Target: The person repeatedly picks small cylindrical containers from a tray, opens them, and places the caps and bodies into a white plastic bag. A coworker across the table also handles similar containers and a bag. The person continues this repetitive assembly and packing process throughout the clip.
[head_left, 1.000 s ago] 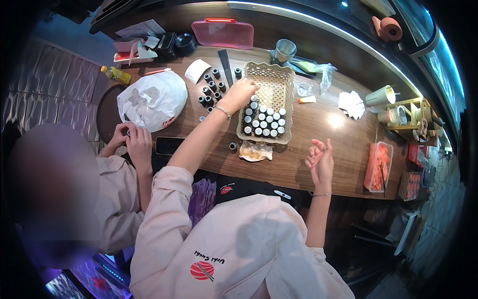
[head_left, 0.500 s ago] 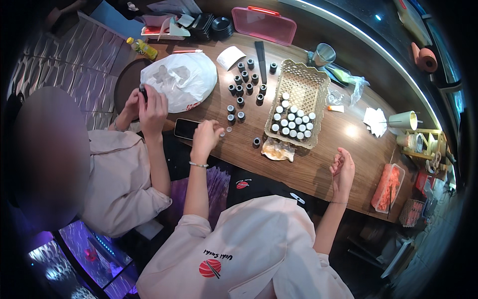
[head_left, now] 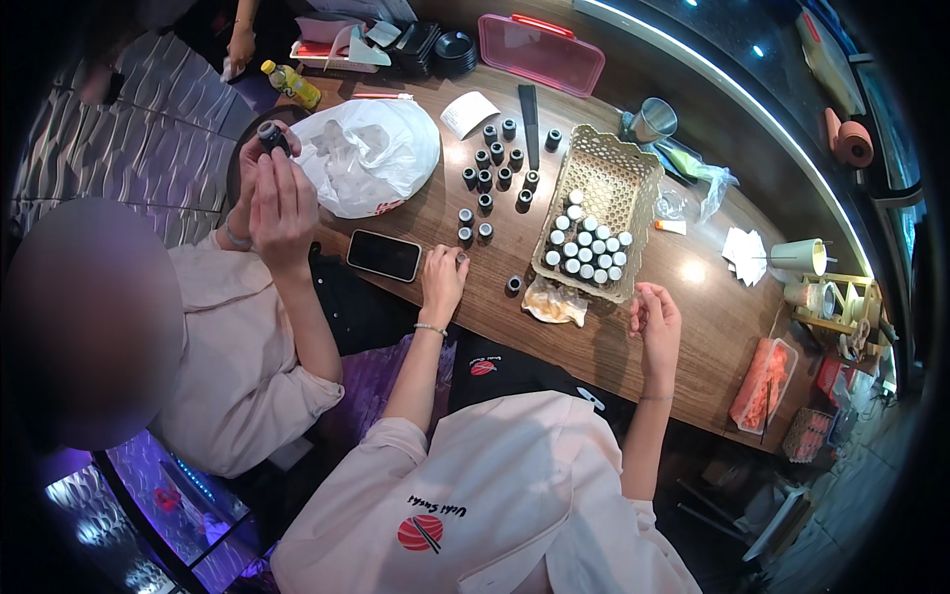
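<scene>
Brown tabletop lies under the left hand, whose bent fingers reach down beside a small round piece; whether they pinch it, I cannot tell. The right hand hangs well apart from it, near the basket's lower right corner, fingers loosely curled with a gap and seemingly nothing between them. Judging by the pose, the step in hand is getting hold of that small piece; the next move calls for a fine fingertip pinch that spares the bottles close by.

Just left of the left hand is a phone. Beyond its fingertips stand the dark bottles, loosely grouped, three with greyish tops nearest. A lone bottle stands beside a clear packet, below the basket, which holds white-capped bottles bunched in its near half. Farther left, a co-worker's hands hold another bottle beside a white bag.
</scene>
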A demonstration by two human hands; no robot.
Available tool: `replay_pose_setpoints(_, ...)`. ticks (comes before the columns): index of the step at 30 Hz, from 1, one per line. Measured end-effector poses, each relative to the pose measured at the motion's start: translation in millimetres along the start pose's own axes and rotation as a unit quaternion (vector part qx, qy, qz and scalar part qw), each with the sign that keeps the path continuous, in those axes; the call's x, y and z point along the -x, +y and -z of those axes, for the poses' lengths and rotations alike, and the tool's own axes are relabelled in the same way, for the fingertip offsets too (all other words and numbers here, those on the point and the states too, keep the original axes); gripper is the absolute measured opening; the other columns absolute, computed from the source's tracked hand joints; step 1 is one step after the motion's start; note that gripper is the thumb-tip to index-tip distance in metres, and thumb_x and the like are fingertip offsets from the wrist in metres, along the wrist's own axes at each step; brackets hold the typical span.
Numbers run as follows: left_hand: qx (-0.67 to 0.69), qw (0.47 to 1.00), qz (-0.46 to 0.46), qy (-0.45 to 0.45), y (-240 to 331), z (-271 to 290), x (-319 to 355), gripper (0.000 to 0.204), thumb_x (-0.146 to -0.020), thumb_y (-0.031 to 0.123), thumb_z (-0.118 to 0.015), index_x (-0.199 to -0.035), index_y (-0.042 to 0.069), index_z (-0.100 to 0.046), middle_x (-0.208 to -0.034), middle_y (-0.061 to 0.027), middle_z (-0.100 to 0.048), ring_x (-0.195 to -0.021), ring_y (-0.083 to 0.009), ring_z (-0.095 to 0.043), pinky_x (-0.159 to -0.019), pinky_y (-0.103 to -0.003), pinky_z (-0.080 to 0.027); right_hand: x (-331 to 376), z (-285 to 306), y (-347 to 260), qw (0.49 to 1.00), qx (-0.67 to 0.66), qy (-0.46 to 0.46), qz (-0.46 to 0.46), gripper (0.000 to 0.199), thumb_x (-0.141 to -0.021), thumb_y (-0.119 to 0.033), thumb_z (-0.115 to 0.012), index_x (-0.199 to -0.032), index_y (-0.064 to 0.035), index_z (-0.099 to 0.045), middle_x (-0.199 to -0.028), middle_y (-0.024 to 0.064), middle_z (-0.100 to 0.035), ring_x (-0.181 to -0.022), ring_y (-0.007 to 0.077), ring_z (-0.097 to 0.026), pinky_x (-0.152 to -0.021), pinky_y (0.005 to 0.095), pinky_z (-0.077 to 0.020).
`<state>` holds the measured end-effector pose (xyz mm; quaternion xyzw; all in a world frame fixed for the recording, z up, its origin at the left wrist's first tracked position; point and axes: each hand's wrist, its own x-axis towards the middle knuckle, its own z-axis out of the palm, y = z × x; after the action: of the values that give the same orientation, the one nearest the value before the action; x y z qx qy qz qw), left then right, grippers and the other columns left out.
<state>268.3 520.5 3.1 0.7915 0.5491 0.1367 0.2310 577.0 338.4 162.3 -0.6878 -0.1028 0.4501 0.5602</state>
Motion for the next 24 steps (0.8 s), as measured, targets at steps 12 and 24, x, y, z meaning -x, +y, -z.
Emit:
replay_pose_setpoints(12,0.185,0.964,-0.161,-0.098,103,52,41,0.011,-0.096,0.011,-0.067,-0.096,0.000,-0.068,-0.097,-0.0178,-0.067,-0.096,-0.0372,-0.066,-0.088,-0.046,-0.054,1,-81,36,0.921,0.320,-0.213,0.066,0.035,-0.100,-0.027,-0.073,-0.116,0.0034,-0.072,-0.089,0.0143,-0.076,-0.078,0.0169,-0.071,-0.075,0.0321,-0.0565)
replay_pose_setpoints(24,0.125,0.989,0.060,-0.052,27,32,82,0.018,-0.098,0.015,-0.069,-0.109,0.002,-0.073,-0.095,-0.0133,-0.073,-0.077,-0.0282,-0.070,-0.072,-0.040,-0.056,6,40,87,0.958,0.276,0.005,-0.075,0.023,-0.101,-0.021,-0.072,-0.108,0.0012,-0.072,-0.079,0.0039,-0.071,-0.067,0.0091,-0.065,-0.061,0.0275,-0.0550)
